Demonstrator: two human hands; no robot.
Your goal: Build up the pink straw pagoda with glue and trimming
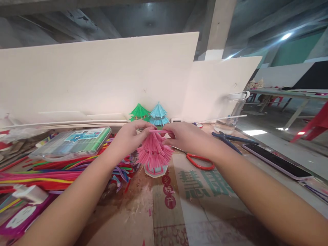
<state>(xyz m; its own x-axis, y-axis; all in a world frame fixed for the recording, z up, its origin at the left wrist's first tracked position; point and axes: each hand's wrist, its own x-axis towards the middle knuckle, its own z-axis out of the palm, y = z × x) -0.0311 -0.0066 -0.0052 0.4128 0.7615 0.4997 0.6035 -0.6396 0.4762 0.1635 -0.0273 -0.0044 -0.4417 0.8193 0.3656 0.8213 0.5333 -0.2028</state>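
A small pavilion model [155, 155] with a layered pink fuzzy roof and a pale base stands upright on the cardboard. Just over its peak lies a short pink pipe cleaner [161, 131], stretched sideways between my hands. My left hand [133, 134] has thumb and fingers pinched at the pipe cleaner's left end, close against the roof top. At the other end, my right hand [183, 135] is closed on it with curled fingers. Behind them stand a green roofed model [139, 112] and a light blue one [159, 113].
Many coloured pipe cleaners [64, 171] and a clear plastic case [74, 143] lie at left. Red-handled scissors [200, 162], dark pliers [228, 138], a phone [276, 161] and a water bottle [229, 114] are at right. A white board [102, 78] rises behind.
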